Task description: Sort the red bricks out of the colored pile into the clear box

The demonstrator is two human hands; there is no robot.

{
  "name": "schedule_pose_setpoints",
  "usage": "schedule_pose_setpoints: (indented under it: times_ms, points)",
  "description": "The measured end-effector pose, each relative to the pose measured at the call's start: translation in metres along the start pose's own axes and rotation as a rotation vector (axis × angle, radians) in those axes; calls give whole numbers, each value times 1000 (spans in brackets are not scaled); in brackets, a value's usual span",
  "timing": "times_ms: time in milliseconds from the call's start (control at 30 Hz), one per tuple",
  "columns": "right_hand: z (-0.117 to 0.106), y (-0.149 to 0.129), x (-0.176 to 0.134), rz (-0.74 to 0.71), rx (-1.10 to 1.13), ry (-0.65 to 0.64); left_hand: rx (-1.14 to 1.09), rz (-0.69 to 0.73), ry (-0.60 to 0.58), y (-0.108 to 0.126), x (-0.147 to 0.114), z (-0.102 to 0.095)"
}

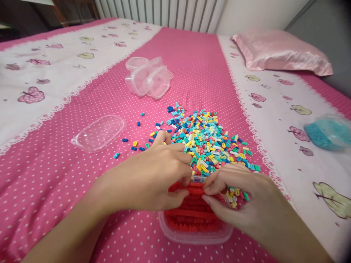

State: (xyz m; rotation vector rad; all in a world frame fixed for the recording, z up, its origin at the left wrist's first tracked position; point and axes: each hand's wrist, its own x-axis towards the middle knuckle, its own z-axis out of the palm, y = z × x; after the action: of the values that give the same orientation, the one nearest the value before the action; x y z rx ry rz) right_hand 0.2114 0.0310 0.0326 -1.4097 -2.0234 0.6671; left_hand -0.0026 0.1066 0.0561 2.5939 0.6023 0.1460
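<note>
A clear plastic container (196, 238) packed with rows of red toy bricks (192, 213) sits on the bed close in front of me. My left hand (161, 170) reaches over its left side, fingers curled, thumb and index finger closed on a row of red bricks at the far end. From the right, my right hand (238, 190) pinches the same row between thumb and fingertips. Just beyond the container lies a loose heap of small multicoloured bricks (205, 142), partly hidden by both hands.
An oval clear lid (100, 133) lies to the left, near several stray bricks. Empty clear containers (149, 78) are piled farther back. At the right edge stands a clear tub of teal bricks (326, 133). A pink pillow (282, 51) rests at the back right of the bed.
</note>
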Motion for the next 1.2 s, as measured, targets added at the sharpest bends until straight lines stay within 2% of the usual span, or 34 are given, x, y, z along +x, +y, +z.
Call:
schedule_pose_setpoints:
  times_ms: [267, 567, 800, 967, 1067, 1200]
  points:
    - [-1, 1, 4, 37, -40, -86, 28, 40, 17, 1, 3, 1]
    - [9, 5, 1, 4, -52, -51, 131, 36, 26, 1, -1, 3]
    - [-1, 4, 5, -38, -101, -96, 192, 49, 55, 1, 0, 6]
    - [-6, 5, 6, -66, -140, -136, 145, 58, 59, 2, 3, 11]
    - [-5, 4, 3, -67, -114, -115, 105, 67, 88, 1, 3, 8]
    - [-4, 0, 1, -65, -50, 14, 32, 66, 97, -1, 1, 0]
